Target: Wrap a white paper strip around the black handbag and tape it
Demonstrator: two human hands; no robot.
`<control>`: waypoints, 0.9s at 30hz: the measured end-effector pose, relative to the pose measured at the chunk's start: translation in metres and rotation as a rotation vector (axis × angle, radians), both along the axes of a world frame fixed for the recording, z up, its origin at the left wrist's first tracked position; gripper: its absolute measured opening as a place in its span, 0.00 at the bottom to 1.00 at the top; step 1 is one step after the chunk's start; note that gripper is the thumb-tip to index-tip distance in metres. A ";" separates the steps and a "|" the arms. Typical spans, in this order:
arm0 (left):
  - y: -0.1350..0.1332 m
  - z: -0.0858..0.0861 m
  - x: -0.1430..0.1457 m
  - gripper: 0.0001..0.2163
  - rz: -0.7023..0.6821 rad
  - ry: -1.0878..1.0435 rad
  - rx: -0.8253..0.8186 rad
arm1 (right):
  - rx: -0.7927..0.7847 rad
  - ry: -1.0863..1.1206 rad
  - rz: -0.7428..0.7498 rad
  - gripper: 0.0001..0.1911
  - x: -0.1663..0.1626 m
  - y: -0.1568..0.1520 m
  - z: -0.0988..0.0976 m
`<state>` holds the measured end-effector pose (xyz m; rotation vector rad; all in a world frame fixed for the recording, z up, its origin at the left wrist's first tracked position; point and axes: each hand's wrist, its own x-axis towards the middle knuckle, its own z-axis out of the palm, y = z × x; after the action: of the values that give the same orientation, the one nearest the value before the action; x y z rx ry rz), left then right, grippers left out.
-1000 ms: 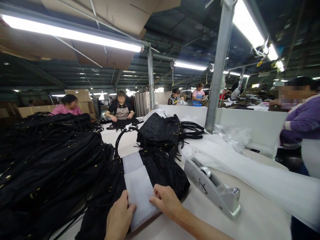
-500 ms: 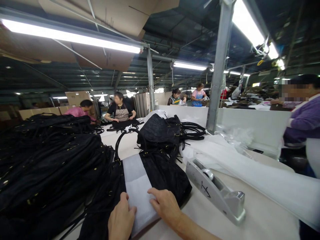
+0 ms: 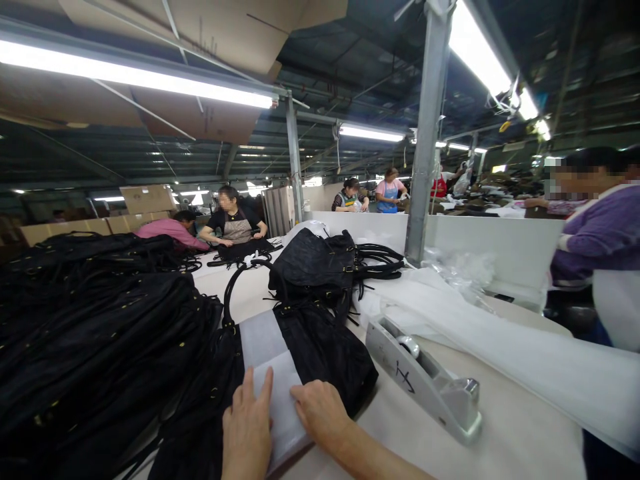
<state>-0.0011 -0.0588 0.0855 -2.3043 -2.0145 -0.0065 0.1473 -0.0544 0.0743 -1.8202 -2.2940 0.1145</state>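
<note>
2 bare hands rest at a smooth, translucent white strip of thin sheet material [image 3: 283, 370], laid lengthwise over a soft, crinkled black bag [image 3: 327, 353] with gold-coloured fittings. A crosswise edge shows where 2 layers overlap. Seen from the strip, a tubular black handle [image 3: 229, 293] arches at 11 o'clock; a slumped black bag [image 3: 317, 267] lies at 12 to 1, a rumpled heap of black bags [image 3: 100, 333] at 9 to 10, a long, hard-sided grey tape dispenser [image 3: 423, 380] at 3, and filmy white sheeting [image 3: 475, 327] at 2.

The left hand [image 3: 247, 427] lies on the strip's left side, 2 fingers stretched toward 12 and slightly parted, gripping nothing visible. The right hand [image 3: 320, 410] has its fingers curled, tips at the strip's right edge; whether they pinch it I cannot tell.
</note>
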 end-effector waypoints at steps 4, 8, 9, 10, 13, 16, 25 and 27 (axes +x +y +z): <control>0.013 0.000 0.005 0.32 -0.225 0.019 -0.120 | 0.000 -0.018 0.009 0.13 -0.005 0.005 0.001; 0.023 0.003 0.014 0.22 -0.226 0.001 -0.085 | -0.022 0.001 0.025 0.12 -0.003 -0.001 0.009; 0.023 0.002 0.016 0.21 -0.226 0.004 -0.068 | -0.017 0.032 0.067 0.10 0.003 -0.006 0.015; 0.024 0.000 0.018 0.20 -0.229 0.018 -0.050 | -0.004 0.085 0.118 0.10 0.013 -0.013 0.022; 0.024 -0.009 0.018 0.22 -0.262 0.093 0.018 | 0.065 0.346 0.178 0.12 0.066 -0.035 0.054; 0.025 -0.015 0.017 0.23 -0.259 0.135 0.039 | 0.150 0.507 -0.067 0.11 0.144 -0.053 0.086; 0.019 -0.008 0.018 0.24 -0.304 0.275 0.031 | -0.231 0.589 -0.529 0.16 0.265 -0.056 0.073; 0.018 -0.005 0.019 0.24 -0.277 0.264 0.014 | -0.264 0.617 -0.543 0.16 0.262 -0.055 0.068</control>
<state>0.0175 -0.0413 0.0804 -2.4077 -1.5580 0.2512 0.4091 -0.1092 0.1420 -2.0806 -1.3765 0.7909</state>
